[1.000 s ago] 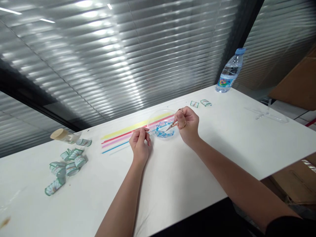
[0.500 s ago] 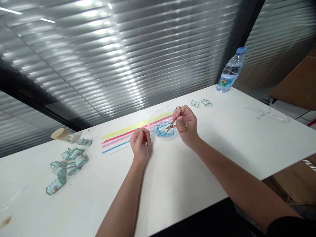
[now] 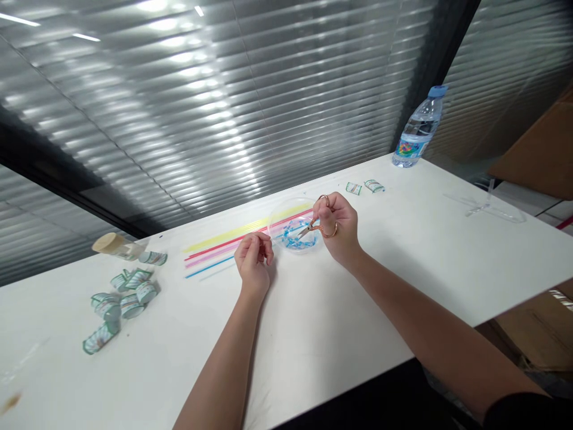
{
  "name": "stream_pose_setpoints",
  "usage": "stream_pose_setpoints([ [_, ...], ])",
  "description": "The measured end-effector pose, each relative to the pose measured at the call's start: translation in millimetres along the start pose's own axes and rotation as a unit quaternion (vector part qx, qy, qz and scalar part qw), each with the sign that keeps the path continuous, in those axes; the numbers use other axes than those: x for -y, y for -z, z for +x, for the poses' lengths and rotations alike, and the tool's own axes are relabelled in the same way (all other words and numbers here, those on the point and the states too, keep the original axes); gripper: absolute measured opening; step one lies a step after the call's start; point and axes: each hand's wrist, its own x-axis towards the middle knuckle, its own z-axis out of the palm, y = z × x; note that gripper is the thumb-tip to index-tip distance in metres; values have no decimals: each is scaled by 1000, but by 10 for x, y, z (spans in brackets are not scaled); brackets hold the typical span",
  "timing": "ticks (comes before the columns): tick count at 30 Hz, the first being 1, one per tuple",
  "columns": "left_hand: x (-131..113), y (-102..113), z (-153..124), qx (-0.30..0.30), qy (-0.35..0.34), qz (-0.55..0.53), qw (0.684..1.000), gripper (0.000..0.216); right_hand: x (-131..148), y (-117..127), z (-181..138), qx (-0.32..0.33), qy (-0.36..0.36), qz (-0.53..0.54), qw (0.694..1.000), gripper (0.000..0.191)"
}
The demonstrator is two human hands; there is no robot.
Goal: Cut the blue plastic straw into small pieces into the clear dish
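My right hand (image 3: 339, 224) grips small scissors (image 3: 307, 230) by their rose-gold handles. The blades point left over a clear bowl (image 3: 301, 251) and look nearly closed. Blue cut bits (image 3: 293, 236) lie scattered in the bowl. Just left of the bowl, my left hand (image 3: 254, 257) is closed in a pinch; whatever its fingers hold is too small to tell. Behind it, long thin sticks or straws run along the table: yellow (image 3: 224, 233), red (image 3: 210, 251), pink (image 3: 203, 260) and blue (image 3: 206, 269). Their right ends pass behind the hand or the bowl.
On the left are several green-and-white wrapped packets (image 3: 132, 305) and a lidded jar (image 3: 134, 249) on its side. Two flat packets (image 3: 374, 186) lie behind my right hand. A water bottle (image 3: 416, 134) stands at the far right corner, with a clear plastic piece (image 3: 486, 208) nearer.
The scissor blades have come closer together. Both hands stay almost in the same place.
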Motion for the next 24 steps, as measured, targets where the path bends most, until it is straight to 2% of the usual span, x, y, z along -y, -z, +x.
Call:
stream_pose_setpoints([
  [24,4,6,3,2,5,11,1000,31,15,-12,-7,-12,0,-6,1000,40],
])
